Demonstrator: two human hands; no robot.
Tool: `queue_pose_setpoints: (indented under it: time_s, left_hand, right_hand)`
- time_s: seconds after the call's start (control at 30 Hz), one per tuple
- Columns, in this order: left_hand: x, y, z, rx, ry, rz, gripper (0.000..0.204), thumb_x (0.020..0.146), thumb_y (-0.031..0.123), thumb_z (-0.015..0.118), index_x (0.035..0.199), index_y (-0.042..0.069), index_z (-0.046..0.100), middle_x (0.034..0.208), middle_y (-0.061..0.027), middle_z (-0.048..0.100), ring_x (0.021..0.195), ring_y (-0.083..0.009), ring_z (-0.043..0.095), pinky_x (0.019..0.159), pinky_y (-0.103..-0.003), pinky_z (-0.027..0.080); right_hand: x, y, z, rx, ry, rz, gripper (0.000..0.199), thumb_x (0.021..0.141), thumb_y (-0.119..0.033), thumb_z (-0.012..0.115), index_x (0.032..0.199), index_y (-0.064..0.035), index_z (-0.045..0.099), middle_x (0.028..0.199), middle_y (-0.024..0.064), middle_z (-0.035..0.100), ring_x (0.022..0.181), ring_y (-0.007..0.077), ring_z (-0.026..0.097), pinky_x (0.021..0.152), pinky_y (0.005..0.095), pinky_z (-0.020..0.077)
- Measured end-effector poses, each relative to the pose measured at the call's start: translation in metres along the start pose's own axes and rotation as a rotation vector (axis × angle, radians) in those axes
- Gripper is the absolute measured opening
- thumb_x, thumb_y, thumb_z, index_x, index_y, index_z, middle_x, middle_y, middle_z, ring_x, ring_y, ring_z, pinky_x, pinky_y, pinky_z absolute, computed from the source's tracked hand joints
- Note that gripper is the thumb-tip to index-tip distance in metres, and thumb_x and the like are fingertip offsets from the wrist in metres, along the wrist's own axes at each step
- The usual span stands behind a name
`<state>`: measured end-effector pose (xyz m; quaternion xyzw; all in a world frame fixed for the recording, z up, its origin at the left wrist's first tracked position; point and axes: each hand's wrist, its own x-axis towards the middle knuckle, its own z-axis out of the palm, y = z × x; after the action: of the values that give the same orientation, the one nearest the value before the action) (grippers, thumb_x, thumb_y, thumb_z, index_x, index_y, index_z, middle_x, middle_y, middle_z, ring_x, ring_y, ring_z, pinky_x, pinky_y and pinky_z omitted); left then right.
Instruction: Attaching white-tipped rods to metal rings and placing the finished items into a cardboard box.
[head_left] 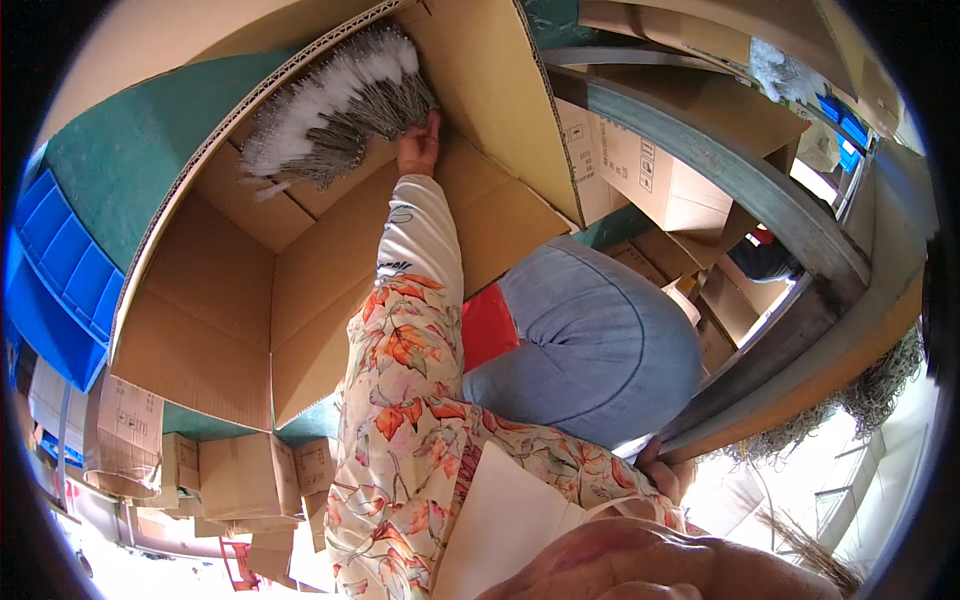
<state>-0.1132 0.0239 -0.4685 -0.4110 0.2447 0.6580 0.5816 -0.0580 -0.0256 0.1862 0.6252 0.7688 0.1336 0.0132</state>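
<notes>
A large open cardboard box (200, 330) holds a dense pile of thin brushes (335, 115) with white bristle tips and grey twisted-wire stems. Inside it, my left hand (418, 148) is closed at the stem ends on the pile's right side; some fingers are hidden. A white cuff and floral sleeve cover that arm. My right hand (668, 475) rests far from the box, its fingers curled over the lower end of a curved-looking grey metal table edge (740, 400).
Blue plastic bins (65, 270) stand left of the box. Smaller cartons (245, 475) are stacked at lower left, with more printed cartons (650, 170) under the metal frame on the right. A tangle of wire (850, 405) lies at far right. My jeans-clad leg is beside the box.
</notes>
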Motion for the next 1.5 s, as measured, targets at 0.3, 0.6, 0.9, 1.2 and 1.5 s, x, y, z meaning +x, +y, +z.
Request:
queue_pose_setpoints:
  time_s: [0.3, 0.6, 0.9, 1.2, 1.5]
  left_hand:
    - [-0.014, 0.080, -0.034, 1.259, -0.192, -0.047, 0.033, 0.084, 0.016, 0.055, 0.113, 0.001, 0.052, 0.096, -0.0164, 0.060, 0.093, -0.0357, 0.059, 0.083, -0.044, 0.051]
    - [-0.087, 0.047, 0.174, 1.676, -0.785, -0.695, 0.054, 0.083, 0.025, 0.058, 0.130, 0.002, 0.044, 0.125, -0.0119, 0.052, 0.116, -0.0258, 0.047, 0.098, -0.037, 0.036]
    - [-0.080, 0.044, 0.198, 3.285, -0.519, 0.407, 0.032, 0.076, 0.027, 0.061, 0.099, 0.006, 0.066, 0.104, -0.0206, 0.062, 0.097, -0.0349, 0.060, 0.080, -0.043, 0.049]
    - [-0.100, 0.060, 0.206, 3.769, -0.726, 0.363, 0.026, 0.085, 0.020, 0.047, 0.095, 0.007, 0.067, 0.102, -0.0160, 0.064, 0.095, -0.0322, 0.062, 0.074, -0.042, 0.052]
    - [-0.161, 0.025, 0.228, 3.337, -0.583, -0.257, 0.026, 0.090, 0.022, 0.046, 0.098, 0.004, 0.064, 0.094, -0.0132, 0.066, 0.084, -0.0241, 0.066, 0.067, -0.035, 0.054]
  right_hand:
    - [0.022, 0.018, 0.033, 0.208, -0.151, -0.204, 0.020, 0.060, -0.004, 0.072, 0.058, -0.0097, 0.054, 0.054, 0.0049, 0.046, 0.043, 0.0198, 0.045, 0.041, 0.0326, 0.0350]
    - [0.065, 0.016, 0.130, 0.467, -0.026, -0.083, 0.020, 0.061, -0.007, 0.070, 0.060, -0.0121, 0.051, 0.057, 0.0027, 0.043, 0.046, 0.0198, 0.047, 0.040, 0.0323, 0.0370]
    - [0.053, 0.037, 0.179, 1.229, 0.150, 0.030, 0.009, 0.078, -0.013, 0.065, 0.084, -0.0069, 0.062, 0.083, 0.0031, 0.061, 0.069, 0.0159, 0.059, 0.059, 0.0278, 0.0467]
    - [-0.077, 0.098, -0.030, 2.009, 0.675, -0.853, 0.009, 0.076, -0.013, 0.071, 0.082, -0.0059, 0.070, 0.087, 0.0120, 0.066, 0.069, 0.0207, 0.065, 0.055, 0.0262, 0.0529]
    - [-0.124, 0.190, -0.015, 1.869, 0.322, -1.072, 0.021, 0.082, -0.010, 0.061, 0.099, 0.0021, 0.066, 0.085, 0.0163, 0.065, 0.070, 0.0230, 0.063, 0.059, 0.0294, 0.0501]
